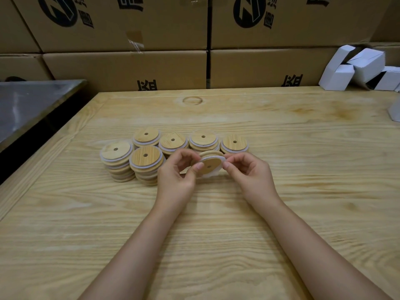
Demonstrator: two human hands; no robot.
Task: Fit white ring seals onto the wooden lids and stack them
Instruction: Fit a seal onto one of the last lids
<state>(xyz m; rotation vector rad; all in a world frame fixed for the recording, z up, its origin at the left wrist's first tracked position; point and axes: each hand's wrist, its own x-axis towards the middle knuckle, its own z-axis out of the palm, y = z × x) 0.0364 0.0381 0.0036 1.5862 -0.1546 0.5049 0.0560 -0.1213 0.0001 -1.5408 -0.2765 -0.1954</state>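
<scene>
A round wooden lid (pixel 209 163) with a small centre hole is held tilted just above the table, between both hands. My left hand (pixel 176 176) pinches its left edge with thumb and fingers. My right hand (pixel 249 172) pinches the right edge, where a white ring seal (pixel 213 174) wraps partly around the lid's rim and bulges out below. Behind the hands stand several stacks of wooden lids with white seals fitted (pixel 146 167), in two rows; the left stacks are tallest.
The work surface is a light wooden table (pixel 194 224). Brown cardboard boxes (pixel 129 68) form a wall at the back. White paper cartons (pixel 357 68) lie at the back right. A dark metal surface (pixel 28 105) borders the table on the left.
</scene>
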